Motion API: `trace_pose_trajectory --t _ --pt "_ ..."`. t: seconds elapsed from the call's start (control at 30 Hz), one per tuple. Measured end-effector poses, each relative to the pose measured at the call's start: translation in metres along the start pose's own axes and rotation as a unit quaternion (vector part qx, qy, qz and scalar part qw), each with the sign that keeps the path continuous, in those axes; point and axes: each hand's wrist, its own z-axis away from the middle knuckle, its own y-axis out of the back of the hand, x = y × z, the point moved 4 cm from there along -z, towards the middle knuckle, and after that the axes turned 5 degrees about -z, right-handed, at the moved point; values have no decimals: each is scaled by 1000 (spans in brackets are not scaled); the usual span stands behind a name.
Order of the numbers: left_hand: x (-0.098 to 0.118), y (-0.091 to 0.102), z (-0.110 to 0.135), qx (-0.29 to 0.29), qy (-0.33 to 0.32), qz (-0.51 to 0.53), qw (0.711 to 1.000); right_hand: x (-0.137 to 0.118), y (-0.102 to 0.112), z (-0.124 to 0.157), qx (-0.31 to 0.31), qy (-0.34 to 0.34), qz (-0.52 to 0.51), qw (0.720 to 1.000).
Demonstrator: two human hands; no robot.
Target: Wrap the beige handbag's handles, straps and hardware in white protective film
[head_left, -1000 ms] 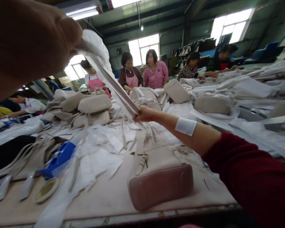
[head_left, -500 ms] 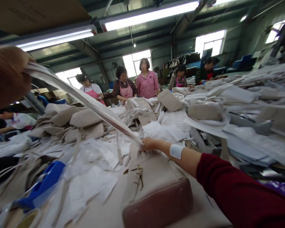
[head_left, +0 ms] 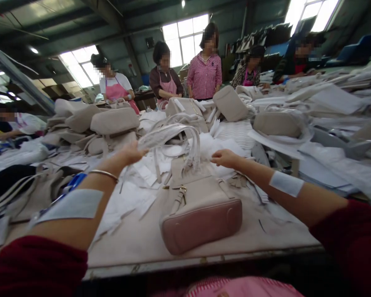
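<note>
A beige handbag (head_left: 194, 189) lies on the table with its dusty-pink base (head_left: 204, 227) facing me and a small gold-coloured clasp on its left side. From its far end a strap (head_left: 173, 131) wrapped in clear plastic arches up and over to the left. My left hand (head_left: 129, 154), somewhat blurred, is at the strap's left end and appears closed on it. Right of the bag's top, my right hand (head_left: 227, 159) has its fingers curled together beside the plastic-wrapped strap; what they pinch, if anything, is too small to make out.
White paper sheets (head_left: 130, 198) lie left of the bag. Piled beige bags (head_left: 114, 121) and plastic-wrapped pieces fill the far side. The table's front edge (head_left: 160, 264) runs close to me. Several co-workers, one in a checked shirt (head_left: 205, 74), are across the table.
My left hand has come down and right from high at the left, and the strap has gone from stretched to arched. My right hand has moved off the bag's top to the right.
</note>
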Motion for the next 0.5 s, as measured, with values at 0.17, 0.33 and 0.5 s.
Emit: trace_pose_trajectory --t 0.17,0.33,0.5 --pt "41 -111 70 -57 -41 73 995 36 -28 102 10 21 -80 997" --pt "59 -152 137 -196 -37 255 946 36 -81 172 -37 -20 -472 881" --pt "44 -147 162 -243 -56 270 930 14 -97 204 -26 -6 -423 906"
